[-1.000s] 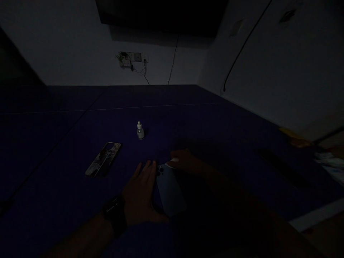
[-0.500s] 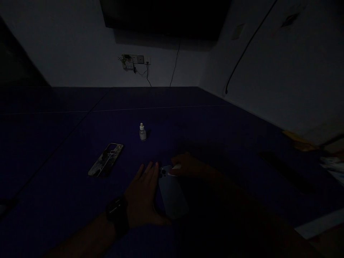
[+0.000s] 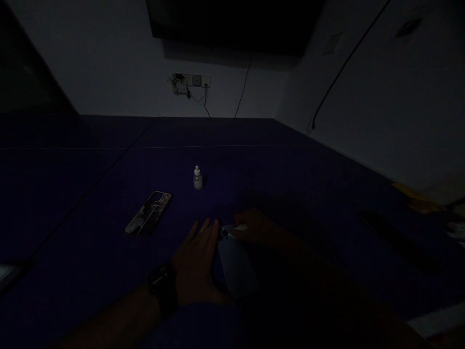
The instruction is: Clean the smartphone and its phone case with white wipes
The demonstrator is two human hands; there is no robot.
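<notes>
A blue-grey smartphone (image 3: 238,271) lies back up on the dark blue surface, its camera lenses at the far end. My left hand (image 3: 196,264), with a black watch on the wrist, rests flat along the phone's left side, fingers stretched out and the thumb by its near end. Over the phone's far right corner, my right hand (image 3: 256,227) is closed on a small white cloth-like piece (image 3: 240,227), pressed against the back near the lenses. Its exact kind is too dim to tell. Part of the phone's right edge is lost in shadow.
A patterned phone case (image 3: 148,213) lies to the left. Beyond the hands stands a small dropper bottle (image 3: 198,180). A long dark object (image 3: 395,240) lies at right, a yellow item (image 3: 417,198) by the wall. Wall sockets (image 3: 189,82) and a dark screen (image 3: 236,24) are at the back.
The whole view has shifted, so things appear slightly further right. Both hands keep nearly the same places on the phone; the right hand with the white piece has moved only slightly.
</notes>
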